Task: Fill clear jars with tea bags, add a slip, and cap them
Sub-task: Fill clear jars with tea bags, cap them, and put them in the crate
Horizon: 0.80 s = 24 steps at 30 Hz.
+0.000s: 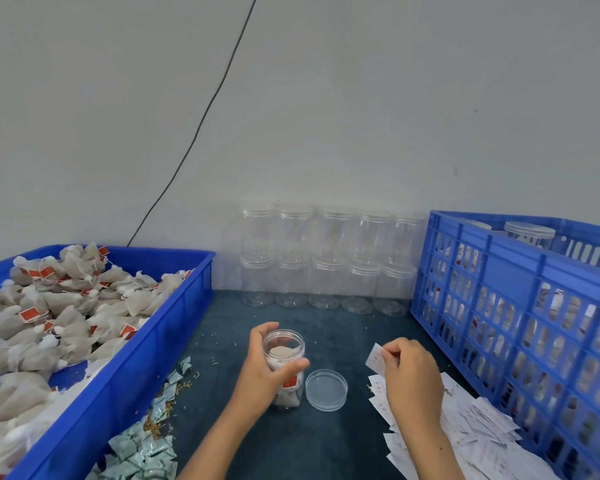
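the left hand (264,367) is wrapped around an open jar (284,368) of tea bags at the table's (326,441) middle. its lid (326,389) lies touching at 3 o'clock. farther toward 3 o'clock, the right hand (411,372) pinches a slip (376,358) above the slip pile (471,431).

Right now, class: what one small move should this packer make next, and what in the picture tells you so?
Probably carry the slip pinched in the right hand over to the open jar and drop it in. The left hand already grips the jar, tea bags fill it, and its lid lies off beside it, uncapped.
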### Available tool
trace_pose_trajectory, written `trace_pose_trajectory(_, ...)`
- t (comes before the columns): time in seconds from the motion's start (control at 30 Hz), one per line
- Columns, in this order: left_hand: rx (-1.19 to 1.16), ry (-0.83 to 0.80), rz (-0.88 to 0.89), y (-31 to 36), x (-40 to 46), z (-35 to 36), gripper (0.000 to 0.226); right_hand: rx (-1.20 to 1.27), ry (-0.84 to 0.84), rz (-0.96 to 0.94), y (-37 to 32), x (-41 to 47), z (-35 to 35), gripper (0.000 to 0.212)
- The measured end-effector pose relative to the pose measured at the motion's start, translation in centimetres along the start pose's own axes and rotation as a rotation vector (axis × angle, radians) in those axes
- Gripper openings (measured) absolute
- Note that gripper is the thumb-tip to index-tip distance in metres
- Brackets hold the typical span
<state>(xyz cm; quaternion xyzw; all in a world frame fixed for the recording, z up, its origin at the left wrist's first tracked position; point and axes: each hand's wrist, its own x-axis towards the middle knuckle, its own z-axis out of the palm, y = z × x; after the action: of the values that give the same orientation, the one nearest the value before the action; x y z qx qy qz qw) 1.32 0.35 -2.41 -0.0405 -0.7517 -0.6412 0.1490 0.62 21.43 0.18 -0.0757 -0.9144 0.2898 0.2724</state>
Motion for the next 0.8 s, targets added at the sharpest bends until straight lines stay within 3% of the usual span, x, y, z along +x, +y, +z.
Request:
trace_pose_trajectory(0.07, 0.030, -0.003, -0.007, -0.8, -0.1, 0.2, 0.075, 0.154, -0.022, 0.011, -0.2, -0.3, 0.7, 0.012)
trace_pose_trajectory(0.17, 0.038, -0.044, -0.056, -2.1, -0.3, 0.1, 0.069, 0.405, -0.090, 0.062, -0.7, -0.6, 1.2, 0.012)
trace_pose_trajectory(0.3, 0.060, -0.076, -0.048, -2.9, -0.7, -0.2, 0.064, 1.060, -0.269, 0.371, -2.1, -1.3, 1.2, 0.010)
trace_pose_trajectory(0.4, 0.122, -0.058, 0.031, -2.4, -1.1, 0.1, 0.064, 1.281, -0.328, 0.428, -3.1, -1.7, 1.4, 0.009)
trace_pose_trajectory(0.47, 0.188, -0.056, 0.096, -2.1, -1.4, 0.4, 0.064, 1.245, -0.314, 0.347, -3.8, -2.1, 1.7, 0.008)
trace_pose_trajectory(0.7, 0.269, -0.051, 0.179, -1.5, -2.2, 0.7, 0.057, 0.521, -0.126, -0.225, -4.5, -3.2, 1.5, 0.014)
trace_pose_trajectory(0.8, 0.291, -0.055, 0.211, -1.5, -2.2, 0.8, 0.057, 0.410, -0.096, -0.347, -4.4, -3.2, 1.0, 0.010)
